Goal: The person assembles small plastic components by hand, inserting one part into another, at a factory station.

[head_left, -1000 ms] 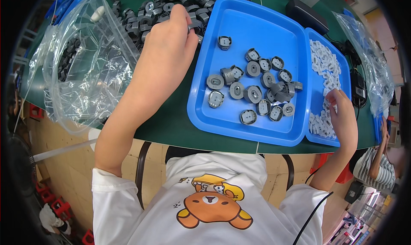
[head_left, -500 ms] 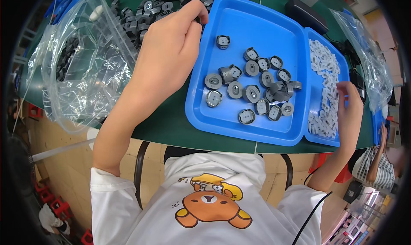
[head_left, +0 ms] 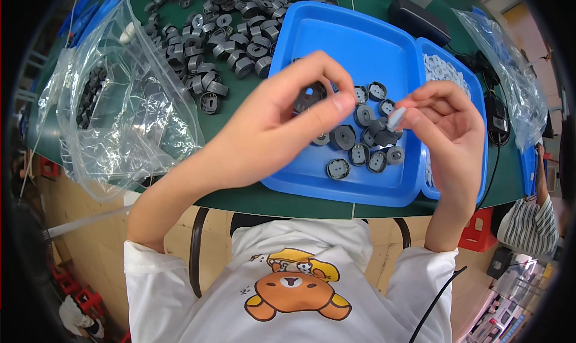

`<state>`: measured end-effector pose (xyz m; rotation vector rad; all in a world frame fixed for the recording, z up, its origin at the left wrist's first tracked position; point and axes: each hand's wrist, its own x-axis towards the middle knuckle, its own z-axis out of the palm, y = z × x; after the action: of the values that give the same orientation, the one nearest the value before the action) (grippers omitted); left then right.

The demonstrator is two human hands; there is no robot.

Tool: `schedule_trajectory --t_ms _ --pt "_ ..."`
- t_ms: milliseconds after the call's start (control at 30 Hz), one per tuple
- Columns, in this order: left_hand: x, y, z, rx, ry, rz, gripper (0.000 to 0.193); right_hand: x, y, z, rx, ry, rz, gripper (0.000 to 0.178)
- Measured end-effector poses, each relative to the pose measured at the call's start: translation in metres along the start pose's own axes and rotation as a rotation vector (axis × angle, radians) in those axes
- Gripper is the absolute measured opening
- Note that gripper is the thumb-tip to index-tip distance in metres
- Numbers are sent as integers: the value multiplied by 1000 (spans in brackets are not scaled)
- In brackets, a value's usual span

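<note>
My left hand is closed on a dark grey round plastic housing, held over the left part of the large blue tray. Between the thumb and fingers of my right hand is a small white plastic piece, pinched above the tray's right side. Beneath both hands lie several grey round housings, some with white inserts showing inside. My left hand hides part of this group. Loose white plastic pieces fill the smaller blue tray, partly covered by my right hand.
A big pile of dark grey housings spreads over the green table at the back left. Clear plastic bags stand at the left and right. A black box and cables sit behind the trays.
My left hand has come from the pile to above the large tray with a grey housing. My right hand has left the small tray and moved left with a white piece.
</note>
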<state>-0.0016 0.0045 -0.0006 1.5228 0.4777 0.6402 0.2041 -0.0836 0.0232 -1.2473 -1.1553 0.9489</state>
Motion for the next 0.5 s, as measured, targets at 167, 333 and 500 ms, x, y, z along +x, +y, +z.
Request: schedule_trajectory --t_ms 167,333,500 --pt "-2 -2 2 200 -104 96 13 -1 6 14 96 -28 53 21" --pt "-3 -9 4 223 -76 103 13 -2 14 19 140 -49 57 21" --pt "-2 -1 5 58 -71 -51 11 -2 20 20 137 -80 -51 24"
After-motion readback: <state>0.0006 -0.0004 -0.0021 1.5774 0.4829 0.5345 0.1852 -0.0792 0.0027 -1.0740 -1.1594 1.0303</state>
